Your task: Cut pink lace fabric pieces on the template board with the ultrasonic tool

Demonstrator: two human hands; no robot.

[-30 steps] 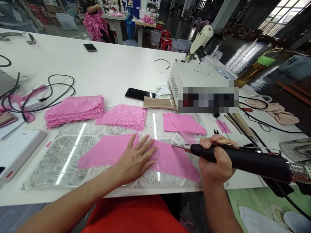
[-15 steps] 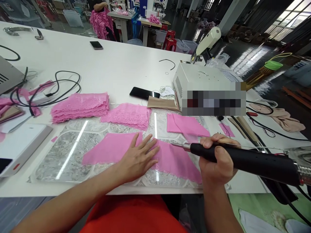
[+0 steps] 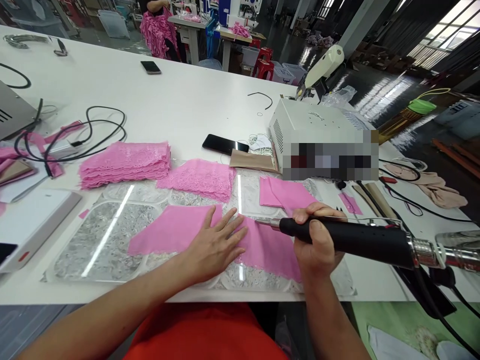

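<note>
The black tool (image 3: 363, 241) lies across the right side of the mat (image 3: 78, 250), its rear running out past the mat's right edge. The right hand (image 3: 316, 252) is wrapped around its black sleeve, thumb along the near side. The left hand (image 3: 213, 245) grips nothing; it lies palm down over the middle of the mat, fingers spread across two pieces of pink cloth, the left piece (image 3: 170, 231) and the right piece (image 3: 268, 250).

The tool looks rigid and probably feels rear-heavy, with a dark cord below its back end; the sleeve seems the right place to grip, and the bare metal tip (image 3: 267, 223) is best left alone, as it may be hot. The cloth looks thin, soft and light, likely to slide or pucker on the glossy mat, so spread fingers near the edges should suit it better than a pinch.

The tool's long axis runs roughly along the mat's long side, tip toward the mat's middle, just beside the left fingers. Whether the tip touches the right piece I cannot tell. That piece slants toward the mat's near right corner; the left piece tapers toward the mat's left end.
</note>
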